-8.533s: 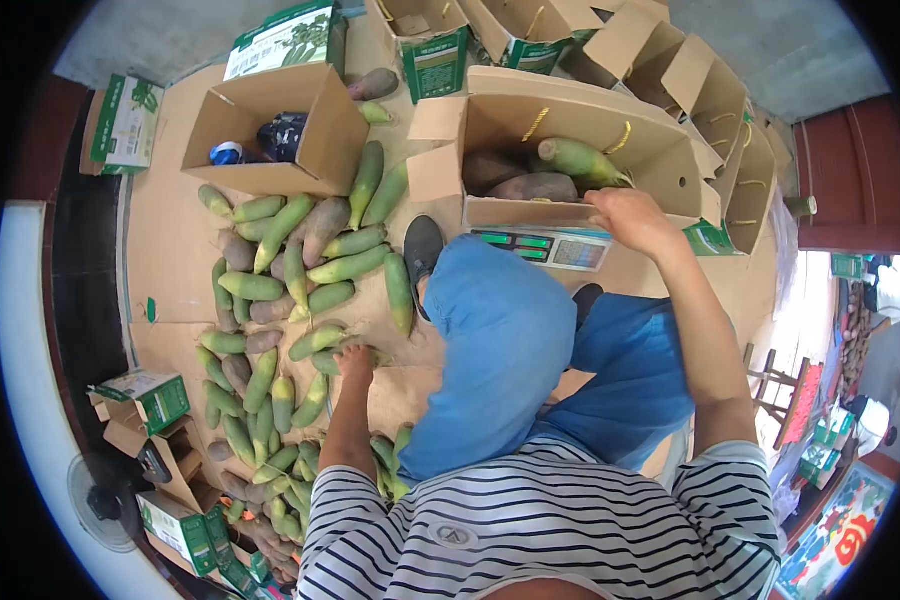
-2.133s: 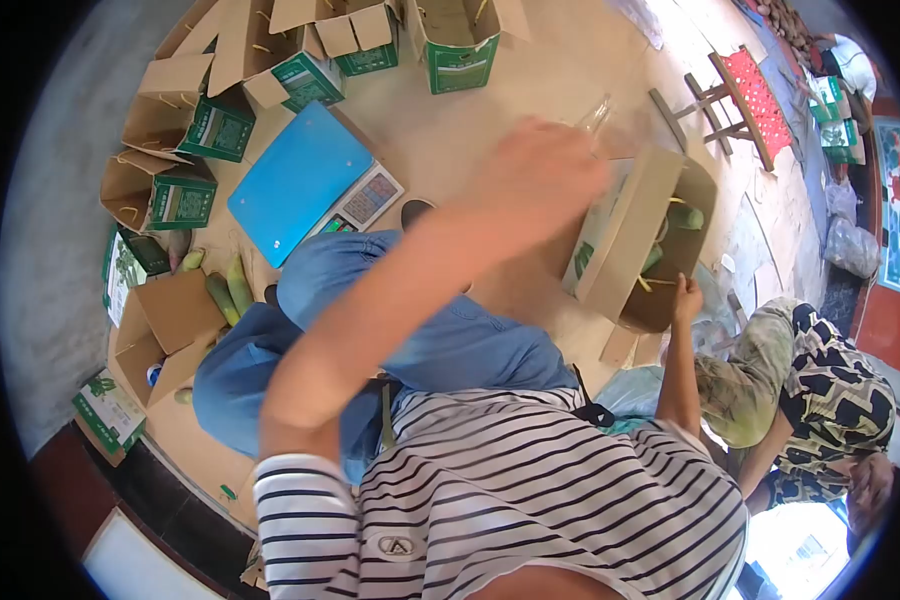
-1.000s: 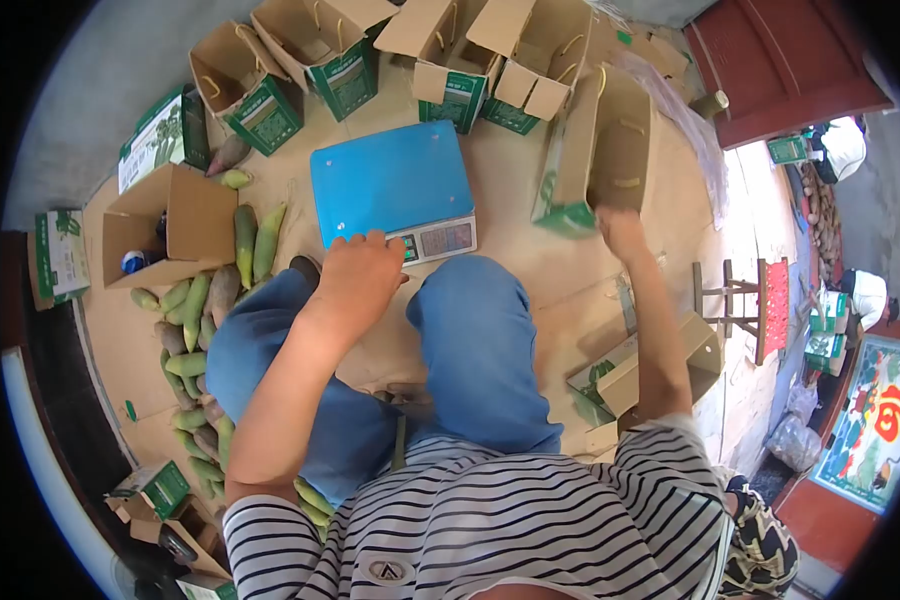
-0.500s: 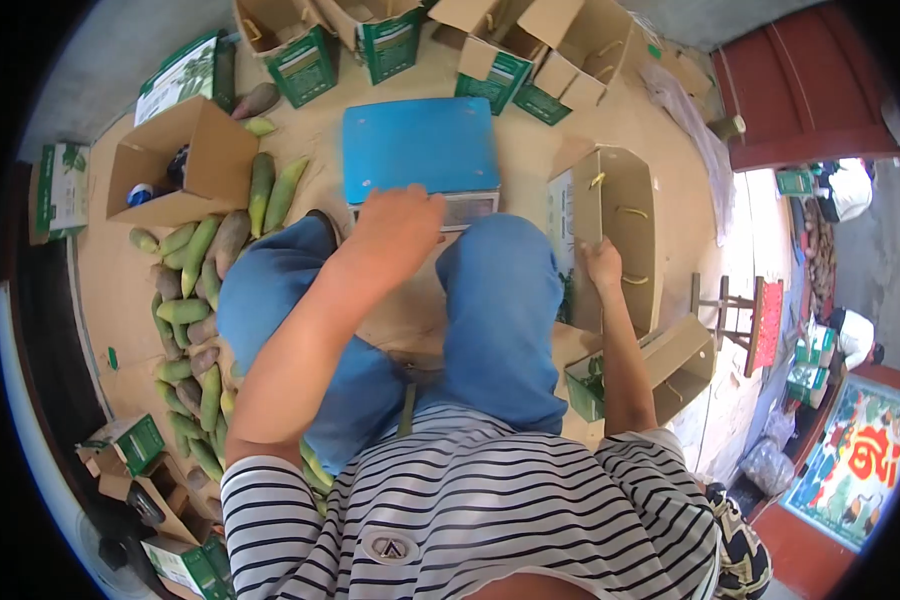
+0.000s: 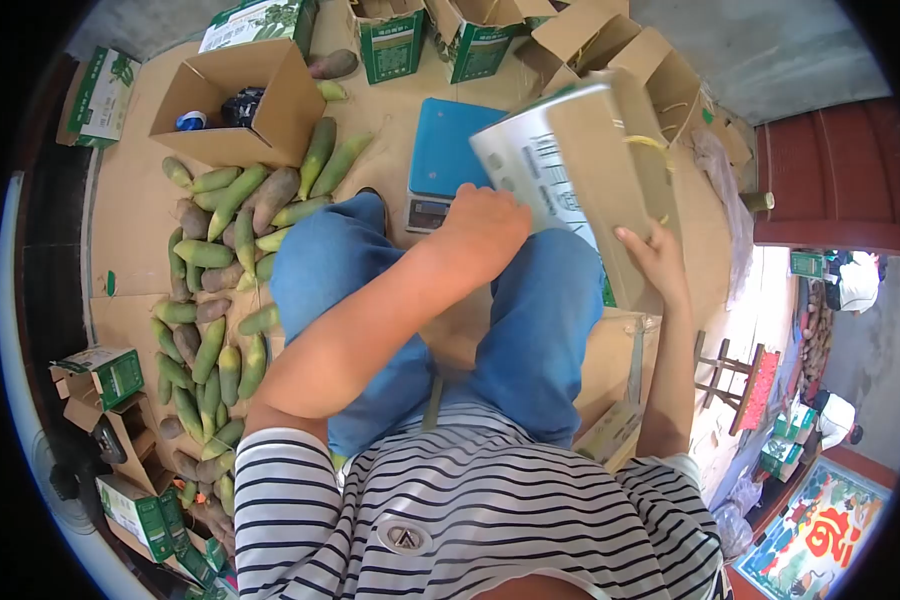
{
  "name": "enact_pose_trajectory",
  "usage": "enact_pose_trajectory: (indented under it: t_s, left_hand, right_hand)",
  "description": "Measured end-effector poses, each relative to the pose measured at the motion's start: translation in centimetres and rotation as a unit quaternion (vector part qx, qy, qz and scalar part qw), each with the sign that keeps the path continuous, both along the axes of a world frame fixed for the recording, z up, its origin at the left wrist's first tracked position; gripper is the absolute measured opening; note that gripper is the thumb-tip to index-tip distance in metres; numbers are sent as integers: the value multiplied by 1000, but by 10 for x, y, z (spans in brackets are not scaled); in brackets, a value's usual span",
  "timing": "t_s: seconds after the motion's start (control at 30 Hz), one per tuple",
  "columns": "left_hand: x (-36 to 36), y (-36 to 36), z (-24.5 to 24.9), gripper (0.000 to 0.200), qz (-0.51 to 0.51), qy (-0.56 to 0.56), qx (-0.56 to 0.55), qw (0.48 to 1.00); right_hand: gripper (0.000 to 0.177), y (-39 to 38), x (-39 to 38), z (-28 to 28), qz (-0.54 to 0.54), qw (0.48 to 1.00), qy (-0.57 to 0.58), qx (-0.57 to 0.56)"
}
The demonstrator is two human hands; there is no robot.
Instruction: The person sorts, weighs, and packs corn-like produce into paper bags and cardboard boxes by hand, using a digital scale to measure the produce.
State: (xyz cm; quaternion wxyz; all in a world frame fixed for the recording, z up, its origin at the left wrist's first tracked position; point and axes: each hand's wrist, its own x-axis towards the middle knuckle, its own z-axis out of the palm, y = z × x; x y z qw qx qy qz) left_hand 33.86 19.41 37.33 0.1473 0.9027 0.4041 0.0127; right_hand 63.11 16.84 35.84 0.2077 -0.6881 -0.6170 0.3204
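An upright carton (image 5: 595,185) with a white printed side and green edges is tilted over the right side of a blue-topped weighing scale (image 5: 457,150). My right hand (image 5: 655,262) grips its brown cardboard edge, thumb on the near face. In front of the scale, my left hand (image 5: 488,232) is curled with its back to me, close against the carton's lower left corner. The left fingers are mostly hidden, so whether they hold anything does not show. The scale's display (image 5: 427,214) shows partly beside the left hand.
Green-and-purple radishes (image 5: 205,255) lie heaped on the floor at left. An open brown box (image 5: 235,105) with dark items stands behind them. More cartons (image 5: 390,45) line the back. At right are a red-topped stool (image 5: 758,390) and a person in white (image 5: 836,418).
My right hand has lifted and tilted the carton from the floor, moving it left over the scale. My left hand has shifted off the scale's front, toward the carton. The view has turned.
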Motion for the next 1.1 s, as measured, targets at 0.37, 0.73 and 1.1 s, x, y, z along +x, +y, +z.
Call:
enact_pose_trajectory:
  t_s: [0.37, 0.73, 1.1]
  left_hand:
    - [-7, -4, -2, 20, 33, -35, 20, 999]
    - [6, -2, -5, 14, 28, -37, 35, 998]
    - [20, 3, 6, 25, 33, -68, 16, 997]
  right_hand:
    - [27, 95, -92, -13, 266, 938, -171, 141]
    - [23, 129, -101, -34, 326, 930, -168, 13]
    - [46, 115, -120, 10, 348, 906, -222, 90]
